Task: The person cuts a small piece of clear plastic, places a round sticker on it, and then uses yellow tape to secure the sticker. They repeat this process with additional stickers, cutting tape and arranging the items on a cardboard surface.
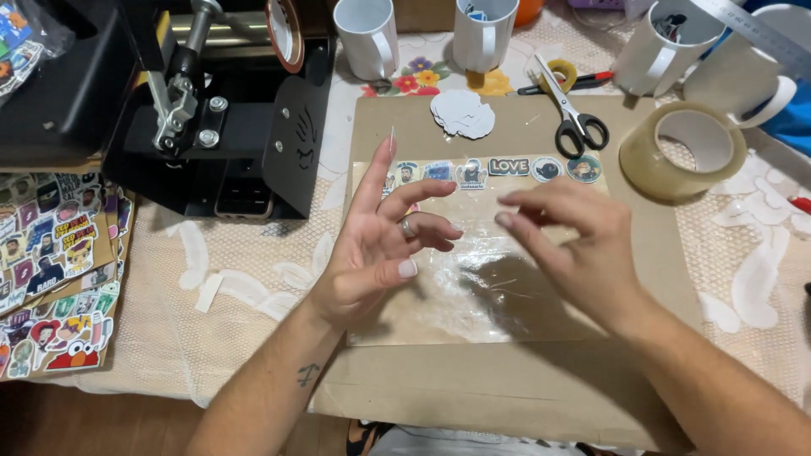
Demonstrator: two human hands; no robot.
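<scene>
Nearest the camera, both forearms come in over the front edge of a brown cardboard sheet [507, 380], which lies on a cream lace tablecloth [169, 338]; a strip of dark wood floor shows below the cloth at front left. Left hand [384, 245] hovers over the cardboard's left-centre w/ fingers spread & loose, forefinger raised, gripping nothing. Right hand [570, 241] hovers just right of it, fingers half-curled, forefinger & thumb tips close together near the film; can't tell if they pinch anything.

Under both hands a clear plastic film [473, 287] lies flat on the middle of the cardboard. Along the film's far edge runs a row of small cut-out stickers [498, 169]. Beyond that, on the cardboard's far end, a little pile of white paper cut-outs [463, 113] & black-handled scissors [574, 118].

Right of the cardboard: a big roll of clear tape [683, 150]. Left of it: sticker sheets [55, 270] stacked on the cloth, & farther back a black mug heat press [228, 118]. Behind the cardboard, white mugs [367, 38] stand in a row, w/ a steel ruler [760, 34] at far right
</scene>
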